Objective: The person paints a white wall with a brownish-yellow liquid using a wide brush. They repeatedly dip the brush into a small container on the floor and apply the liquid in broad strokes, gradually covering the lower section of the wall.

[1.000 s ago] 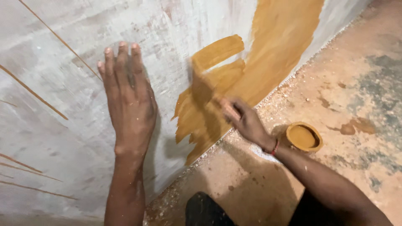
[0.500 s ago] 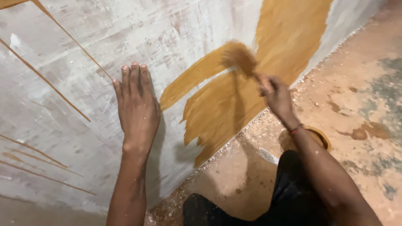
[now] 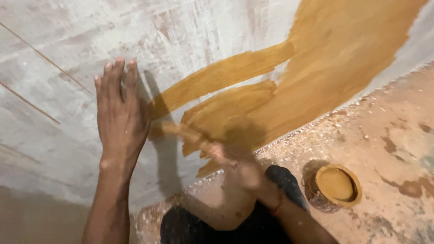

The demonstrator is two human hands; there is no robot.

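the left hand [image 3: 120, 115] is flat and open, fingers close together and pointing up, with the arm straight below it. the right hand [image 3: 239, 169] is blurry, curled in a fist, its arm reaching in from the bottom right.

No labels, signs or screens anywhere in my view. One container only: a small round paint tin [image 3: 337, 186] standing open on the dusty floor, just right of my right forearm, near the foot of the wall. Its rim is coated ochre, ochre-yellow paint fills it, and its darker side is smeared. No wrapper visible on it.
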